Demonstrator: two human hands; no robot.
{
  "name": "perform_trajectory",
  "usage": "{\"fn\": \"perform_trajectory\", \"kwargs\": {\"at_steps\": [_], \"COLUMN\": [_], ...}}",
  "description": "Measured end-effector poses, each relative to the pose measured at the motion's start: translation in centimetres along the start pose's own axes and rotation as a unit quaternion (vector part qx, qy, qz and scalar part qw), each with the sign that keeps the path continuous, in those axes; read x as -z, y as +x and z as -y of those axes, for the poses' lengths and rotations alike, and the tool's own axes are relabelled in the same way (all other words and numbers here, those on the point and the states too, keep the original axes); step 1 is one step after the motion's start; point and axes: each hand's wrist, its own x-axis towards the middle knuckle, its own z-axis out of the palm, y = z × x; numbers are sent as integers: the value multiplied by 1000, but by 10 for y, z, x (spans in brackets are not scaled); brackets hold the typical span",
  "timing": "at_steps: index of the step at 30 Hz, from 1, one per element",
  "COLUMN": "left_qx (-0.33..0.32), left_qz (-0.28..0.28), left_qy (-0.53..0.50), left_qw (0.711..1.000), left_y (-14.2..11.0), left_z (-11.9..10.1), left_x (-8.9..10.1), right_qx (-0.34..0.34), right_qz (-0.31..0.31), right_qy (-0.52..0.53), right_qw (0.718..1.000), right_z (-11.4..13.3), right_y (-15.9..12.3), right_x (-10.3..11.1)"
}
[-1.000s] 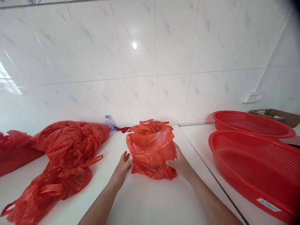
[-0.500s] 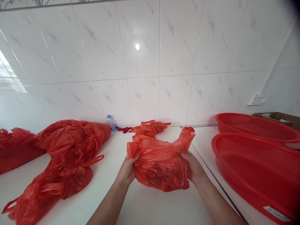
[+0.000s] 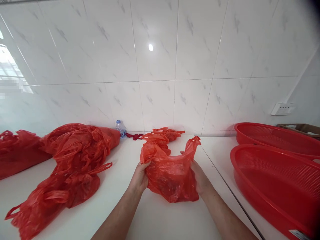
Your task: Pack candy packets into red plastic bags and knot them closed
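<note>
Between my hands is a red plastic bag [image 3: 171,178] with dark contents showing faintly through its thin sides. My left hand [image 3: 141,176] grips its left side, thumb in front and fingers mostly behind. On the right side, my right hand [image 3: 200,178] clasps the bag, its fingers partly hidden by the plastic. The bag's right handle sticks up in a crumpled peak, while the left top is bunched near my thumb. Just behind it lie more crumpled red plastic bags [image 3: 172,134] by the wall.
At the left, a large heap of red plastic bags [image 3: 80,150] spreads over the white table [image 3: 152,220]. A water bottle [image 3: 122,129] stands against the tiled wall. Two red plastic baskets [image 3: 252,193] sit at the right, with a cardboard box [image 3: 303,128] behind.
The bag has been squeezed narrower as my hands came closer together. Its right handle has shifted left. The camera view has turned slightly.
</note>
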Motion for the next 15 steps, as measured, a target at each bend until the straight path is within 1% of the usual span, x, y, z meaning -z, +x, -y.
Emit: {"fn": "perform_trajectory", "kwargs": {"at_steps": [1, 3, 8, 11, 12, 13, 15], "left_qx": [0, 1, 6, 17, 22, 27, 36], "left_qz": [-8, -23, -58, -68, -66, -60, -38], "left_qy": [-5, -10, -11, 2, 1, -4, -21], "left_qw": [1000, 1000, 998, 998, 998, 998, 998], "left_y": [1, 3, 4, 4, 3, 2, -1], "left_z": [0, 0, 4, 9, 11, 12, 13], "left_x": [0, 4, 17, 24, 26, 27, 27], "right_qx": [-9, -16, -6, -30, -43, -50, -36], "right_qz": [2, -19, -122, -184, -190, -183, -139], "right_qy": [-9, -15, 41, 75, 82, 85, 83], "right_qw": [1000, 1000, 992, 979, 977, 978, 986], "right_z": [-1, -3, -9, -12, -13, -13, -12], "right_y": [0, 3, 16, 20, 20, 19, 16], "right_x": [-1, 1, 28, 41, 43, 44, 41]}}
